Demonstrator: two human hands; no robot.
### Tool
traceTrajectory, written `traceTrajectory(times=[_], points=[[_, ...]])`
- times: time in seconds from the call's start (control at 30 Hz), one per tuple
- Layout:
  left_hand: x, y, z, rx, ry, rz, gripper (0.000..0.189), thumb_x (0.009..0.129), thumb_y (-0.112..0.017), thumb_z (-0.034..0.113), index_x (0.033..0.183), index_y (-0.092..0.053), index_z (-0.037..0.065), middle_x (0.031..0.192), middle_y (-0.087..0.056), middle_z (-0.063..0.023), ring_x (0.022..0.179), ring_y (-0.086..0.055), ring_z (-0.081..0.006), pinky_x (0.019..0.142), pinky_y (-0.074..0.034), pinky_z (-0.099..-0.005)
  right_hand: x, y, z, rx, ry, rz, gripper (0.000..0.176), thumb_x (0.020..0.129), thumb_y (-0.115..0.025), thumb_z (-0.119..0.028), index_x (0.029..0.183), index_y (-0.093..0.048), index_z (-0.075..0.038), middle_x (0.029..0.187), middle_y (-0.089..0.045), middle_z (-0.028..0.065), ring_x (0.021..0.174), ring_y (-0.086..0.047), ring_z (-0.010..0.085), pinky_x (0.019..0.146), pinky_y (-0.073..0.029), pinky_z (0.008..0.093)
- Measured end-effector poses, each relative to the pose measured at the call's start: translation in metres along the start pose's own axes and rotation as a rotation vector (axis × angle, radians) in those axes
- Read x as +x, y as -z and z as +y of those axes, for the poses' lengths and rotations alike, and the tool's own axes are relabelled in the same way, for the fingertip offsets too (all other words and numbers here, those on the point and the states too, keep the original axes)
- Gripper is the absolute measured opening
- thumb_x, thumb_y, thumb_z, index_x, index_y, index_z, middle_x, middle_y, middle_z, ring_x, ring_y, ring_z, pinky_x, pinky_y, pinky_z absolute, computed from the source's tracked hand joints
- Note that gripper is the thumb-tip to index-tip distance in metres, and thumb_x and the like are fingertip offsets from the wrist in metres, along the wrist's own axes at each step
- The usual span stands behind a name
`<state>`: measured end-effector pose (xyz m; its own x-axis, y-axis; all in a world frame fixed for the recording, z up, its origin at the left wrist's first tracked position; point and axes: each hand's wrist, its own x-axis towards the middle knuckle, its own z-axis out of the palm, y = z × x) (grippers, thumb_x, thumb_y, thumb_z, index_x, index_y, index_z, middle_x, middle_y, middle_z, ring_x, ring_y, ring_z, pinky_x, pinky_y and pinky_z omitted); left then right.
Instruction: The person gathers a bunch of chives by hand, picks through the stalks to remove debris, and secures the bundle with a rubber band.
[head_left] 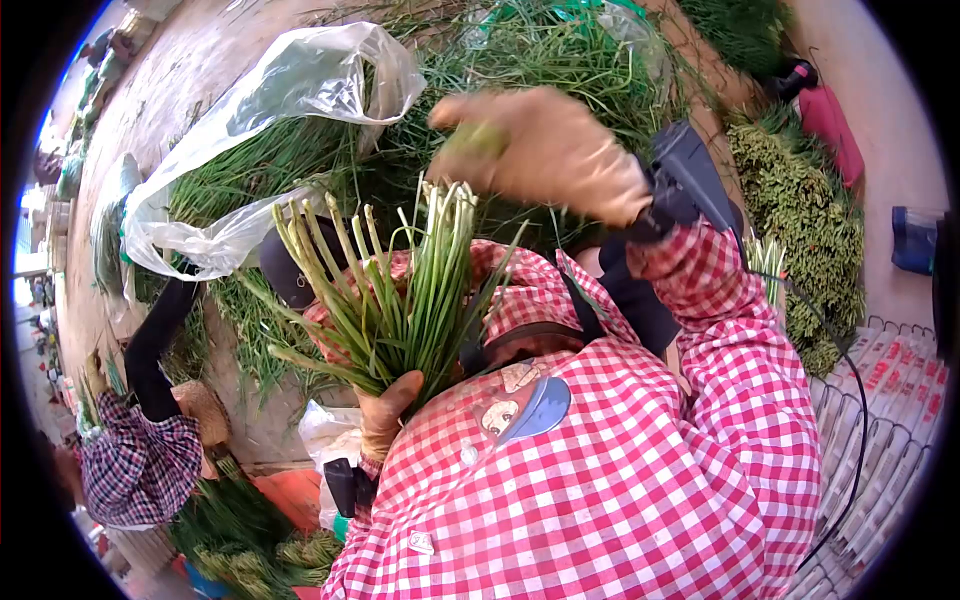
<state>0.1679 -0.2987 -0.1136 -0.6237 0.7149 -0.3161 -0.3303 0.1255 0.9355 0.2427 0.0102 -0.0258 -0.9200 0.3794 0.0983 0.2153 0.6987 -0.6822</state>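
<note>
My left hand (pixel 391 408), in a tan glove, is closed around the lower part of a bunch of green stalks (pixel 415 310). The stalks look like chives, fan upward and have pale ends; several stick out to the left. Above the bunch, to the right of its tips, hovers my right hand (pixel 540 155), also gloved in tan. Motion blurs its fingers, and a yellow-green patch shows there that I cannot make out. Behind both hands lies a heap of long thin green leaves (pixel 540 60).
A clear plastic bag (pixel 190 240) stands open at the left around more greens. A co-worker in a checked hat (pixel 140 465) bends at lower left. Bundled greens (pixel 800 230) lie at right, near a pink cloth (pixel 832 130) and a wire rack (pixel 890 400). A black cable (pixel 862 400) hangs beside my right sleeve.
</note>
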Motion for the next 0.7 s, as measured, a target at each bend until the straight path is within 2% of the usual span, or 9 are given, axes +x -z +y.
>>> traceTrajectory(times=[0.03,0.1,0.17,0.3,0.37,0.47,0.57,0.6,0.7], points=[[0.000,0.000,-0.001,-0.025,0.009,0.017,0.068,0.070,-0.073,0.006,0.131,-0.044,0.002,0.119,-0.056,-0.0098,0.109,-0.055,-0.0217,0.096,-0.043,-0.0360,-0.003,-0.015,-0.003,-0.130,0.102,-0.127,0.047,0.083,-0.065,-0.044,0.116,-0.062,-0.011,0.114,-0.064,0.0088,0.093,-0.066,0.0242,0.085,-0.052,0.0334],[-0.002,0.006,-0.004,-0.111,0.074,0.017,0.078,0.065,-0.075,-0.001,0.134,-0.040,0.002,0.122,-0.055,-0.0108,0.112,-0.053,-0.0237,0.099,-0.041,-0.0371,-0.001,-0.028,-0.023,-0.103,-0.119,-0.382,0.033,0.082,-0.064,-0.035,0.104,-0.067,-0.010,0.099,-0.068,0.0109,0.085,-0.066,0.0246,0.078,-0.053,0.0340],[-0.004,0.009,-0.006,-0.136,0.124,-0.046,0.078,0.065,-0.075,0.000,0.134,-0.039,0.001,0.124,-0.054,-0.0116,0.112,-0.053,-0.0239,0.098,-0.041,-0.0370,0.004,-0.035,-0.031,-0.061,-0.109,-0.434,0.018,0.085,-0.061,-0.019,0.098,-0.069,-0.010,0.091,-0.068,0.0125,0.078,-0.066,0.0260,0.073,-0.053,0.0357],[0.011,-0.028,0.055,0.191,0.546,-0.177,0.063,0.068,-0.073,-0.001,0.126,-0.048,-0.002,0.115,-0.060,-0.0113,0.102,-0.059,-0.0214,0.094,-0.044,-0.0351,0.014,-0.052,-0.027,-0.003,-0.054,-0.323,0.017,0.084,-0.055,-0.011,0.093,-0.070,-0.008,0.078,-0.068,0.0128,0.069,-0.064,0.0238,0.070,-0.054,0.0353],[0.009,-0.038,0.057,0.006,0.482,-0.058,0.055,0.069,-0.069,-0.005,0.122,-0.052,-0.003,0.110,-0.063,-0.0114,0.097,-0.061,-0.0214,0.091,-0.047,-0.0340,0.023,-0.045,-0.017,0.069,-0.104,-0.374,0.018,0.086,-0.053,-0.012,0.095,-0.069,-0.009,0.075,-0.066,0.0108,0.063,-0.062,0.0199,0.064,-0.054,0.0339],[0.002,-0.038,0.044,-0.353,0.305,0.095,0.052,0.071,-0.066,-0.001,0.121,-0.052,-0.002,0.110,-0.063,-0.0136,0.094,-0.063,-0.0244,0.089,-0.049,-0.0360,0.042,-0.052,0.046,-0.045,-0.022,-0.012,0.022,0.088,-0.050,-0.016,0.094,-0.070,-0.011,0.077,-0.068,0.0087,0.062,-0.062,0.0161,0.058,-0.054,0.0307],[0.000,-0.002,0.015,-0.558,0.464,0.071,0.058,0.074,-0.066,0.007,0.127,-0.046,-0.002,0.117,-0.059,-0.0147,0.098,-0.062,-0.0270,0.090,-0.050,-0.0397,0.041,-0.017,0.064,-0.100,0.170,0.380,0.025,0.090,-0.050,-0.021,0.094,-0.070,-0.007,0.087,-0.070,0.0091,0.072,-0.067,0.0191,0.063,-0.055,0.0311],[-0.001,0.007,0.001,-0.608,0.444,0.037,0.067,0.075,-0.066,0.014,0.134,-0.039,-0.001,0.126,-0.053,-0.0168,0.107,-0.058,-0.0296,0.092,-0.049,-0.0418,0.037,-0.011,0.071,-0.101,0.117,0.423,0.030,0.091,-0.048,-0.027,0.106,-0.067,-0.009,0.074,-0.065,0.0128,0.062,-0.059,0.0283,0.066,-0.052,0.0406],[-0.002,0.011,-0.004,-0.634,0.427,0.010,0.067,0.075,-0.066,0.014,0.134,-0.039,-0.001,0.126,-0.053,-0.0170,0.107,-0.058,-0.0296,0.092,-0.050,-0.0417,0.022,0.004,0.068,-0.473,-0.328,0.239,0.027,0.090,-0.053,-0.029,0.102,-0.062,-0.007,0.072,-0.062,0.0118,0.061,-0.061,0.0233,0.057,-0.049,0.0369]])
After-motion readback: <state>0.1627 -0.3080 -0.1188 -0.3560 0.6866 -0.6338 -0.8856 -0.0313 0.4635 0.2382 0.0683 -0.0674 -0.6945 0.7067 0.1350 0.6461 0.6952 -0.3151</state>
